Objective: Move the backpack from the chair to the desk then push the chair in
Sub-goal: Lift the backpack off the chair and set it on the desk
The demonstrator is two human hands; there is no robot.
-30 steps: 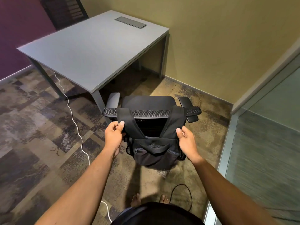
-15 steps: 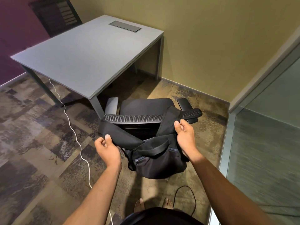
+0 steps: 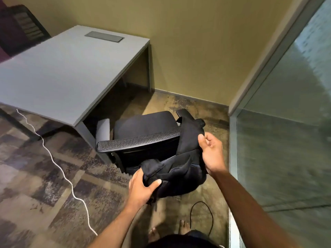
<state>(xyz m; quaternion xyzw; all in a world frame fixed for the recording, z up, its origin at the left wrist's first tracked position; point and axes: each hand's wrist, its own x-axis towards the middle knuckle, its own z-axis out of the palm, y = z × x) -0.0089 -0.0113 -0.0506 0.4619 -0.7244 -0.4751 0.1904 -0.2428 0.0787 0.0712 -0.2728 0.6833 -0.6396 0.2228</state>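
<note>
The black backpack (image 3: 179, 173) hangs behind the backrest of the black chair (image 3: 143, 129), near the person, with one strap still draped over the right end of the backrest. The left hand (image 3: 141, 188) is closed around its near left fabric, and the right hand (image 3: 212, 153) pinches the strap. The grey desk (image 3: 62, 72) stands far left, just beside the chair.
</note>
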